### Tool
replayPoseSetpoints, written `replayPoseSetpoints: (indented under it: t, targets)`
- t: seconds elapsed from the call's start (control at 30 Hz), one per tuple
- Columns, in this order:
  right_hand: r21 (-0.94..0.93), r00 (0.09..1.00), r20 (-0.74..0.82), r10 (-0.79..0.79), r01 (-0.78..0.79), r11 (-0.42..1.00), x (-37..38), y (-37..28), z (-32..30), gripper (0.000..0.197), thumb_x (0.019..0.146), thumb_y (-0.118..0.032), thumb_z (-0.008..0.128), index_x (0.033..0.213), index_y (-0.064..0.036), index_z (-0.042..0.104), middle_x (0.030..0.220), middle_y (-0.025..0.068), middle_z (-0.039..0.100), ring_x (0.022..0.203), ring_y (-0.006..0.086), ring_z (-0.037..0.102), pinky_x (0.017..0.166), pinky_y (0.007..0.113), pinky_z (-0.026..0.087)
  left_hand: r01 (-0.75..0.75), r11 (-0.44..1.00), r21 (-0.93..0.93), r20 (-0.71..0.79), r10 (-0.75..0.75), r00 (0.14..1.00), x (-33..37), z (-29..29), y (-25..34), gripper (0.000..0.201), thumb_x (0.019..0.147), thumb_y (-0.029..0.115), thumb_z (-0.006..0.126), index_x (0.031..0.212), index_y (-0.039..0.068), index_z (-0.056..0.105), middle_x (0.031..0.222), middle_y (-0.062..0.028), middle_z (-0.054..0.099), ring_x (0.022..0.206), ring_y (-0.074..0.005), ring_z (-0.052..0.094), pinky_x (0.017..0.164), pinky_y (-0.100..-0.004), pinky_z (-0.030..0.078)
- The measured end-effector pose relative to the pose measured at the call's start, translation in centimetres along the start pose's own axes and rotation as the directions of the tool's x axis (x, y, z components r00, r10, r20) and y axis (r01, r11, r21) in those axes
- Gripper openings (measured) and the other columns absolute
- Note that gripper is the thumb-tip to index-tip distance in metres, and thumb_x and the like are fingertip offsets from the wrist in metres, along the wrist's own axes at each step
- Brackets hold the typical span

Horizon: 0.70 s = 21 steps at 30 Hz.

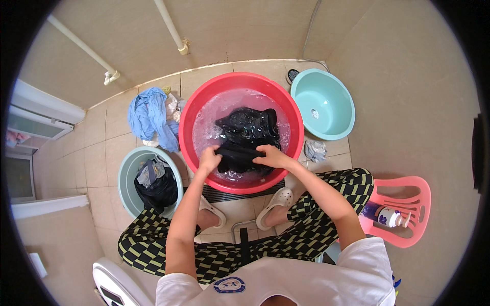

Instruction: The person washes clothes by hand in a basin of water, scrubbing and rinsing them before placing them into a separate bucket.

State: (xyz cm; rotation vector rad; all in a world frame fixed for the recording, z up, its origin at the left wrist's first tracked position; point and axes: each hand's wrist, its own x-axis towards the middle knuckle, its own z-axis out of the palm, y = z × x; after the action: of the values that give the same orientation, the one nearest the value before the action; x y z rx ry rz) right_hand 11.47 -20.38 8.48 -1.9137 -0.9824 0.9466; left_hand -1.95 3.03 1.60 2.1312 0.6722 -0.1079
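Observation:
A wet black garment (247, 127) lies partly sunk in soapy water inside a large red basin (240, 79). My left hand (209, 160) grips the near left edge of the cloth, fingers closed on it. On the other side, my right hand (273, 156) pinches the same cloth, so a stretch of it is held between the two hands just above the water. The garment's exact kind cannot be made out. Its far part is bunched and shiny with water.
A turquoise basin (339, 115) stands at the far right, beside a crumpled grey cloth (315, 151). Blue clothes (153, 115) lie on the tiles at left. Dark clothes (155, 188) fill a pale bucket (125, 178). A pump bottle (385, 214) rests on a pink chair (421, 204).

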Motion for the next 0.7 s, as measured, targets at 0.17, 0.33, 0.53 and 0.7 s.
replayPoseSetpoints:
  t: [0.17,0.33,0.53,0.7]
  targets:
    - [0.041,0.991,0.131,0.026,-0.032,0.999,3.3,2.8,1.6,0.024,0.077,-0.026,0.063,0.079,-0.0022,0.066,0.075,0.0128,0.066,0.072,0.0190,0.063,0.071,0.031,0.048,0.061,0.998,-0.004,-0.343,-0.059,0.937,0.3,-2.6,-1.8,0.037,0.067,0.002,0.053,0.103,0.004,0.063,0.091,-0.0219,0.064,0.090,-0.0327,0.062,0.080,-0.0382,0.048]
    - [-0.372,0.899,-0.437,0.028,-0.209,0.904,6.7,9.5,3.3,0.042,0.075,-0.016,0.059,0.114,-0.0027,0.053,0.110,0.0183,0.054,0.102,0.0363,0.051,0.088,0.043,0.043,0.030,0.875,0.482,-0.119,0.031,0.992,-1.3,-2.9,-1.6,0.038,0.071,0.000,0.053,0.109,0.002,0.045,0.097,-0.0236,0.059,0.087,-0.0394,0.060,0.077,-0.0466,0.049]
    - [-0.165,0.810,-0.507,0.296,-0.428,0.889,8.1,13.5,5.6,0.044,0.076,-0.030,0.063,0.110,-0.0040,0.056,0.115,0.0168,0.056,0.109,0.0333,0.052,0.092,0.041,0.041,-0.104,0.715,0.691,0.225,-0.076,0.972,-2.5,-0.7,2.2,0.081,0.067,0.017,0.068,0.135,0.002,0.025,0.132,-0.0145,0.038,0.122,-0.0292,0.040,0.099,-0.0434,0.035]
    - [-0.240,0.855,-0.509,0.099,-0.251,0.938,6.3,9.9,7.5,0.013,0.071,-0.018,0.068,0.080,-0.0088,0.064,0.084,0.0120,0.060,0.084,0.0319,0.057,0.078,0.040,0.045,-0.197,0.930,0.309,0.029,0.198,0.980,-2.5,2.9,3.5,0.059,0.076,0.024,0.065,0.126,0.001,0.043,0.123,-0.0175,0.049,0.110,-0.0326,0.050,0.094,-0.0367,0.041]
